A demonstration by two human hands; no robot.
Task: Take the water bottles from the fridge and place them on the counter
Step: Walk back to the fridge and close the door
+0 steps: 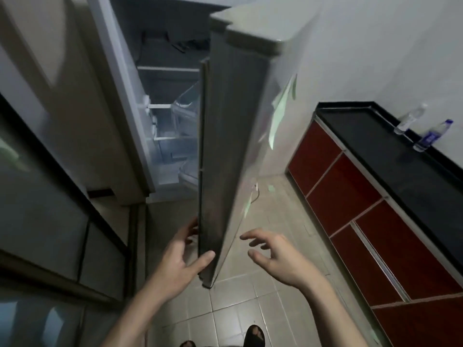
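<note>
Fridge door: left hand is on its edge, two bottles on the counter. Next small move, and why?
Probably pull the fridge door wider with the left hand, which grips its lower edge. The door is only part open and hides much of the interior; the visible shelves show no bottle. Two bottles stand on the counter; the right hand is open, free to reach in.

left grip [181, 256] and right grip [276, 256] bare, forearms [132, 316] bare too; black open-toed sandals [253, 336] on both feet.
</note>
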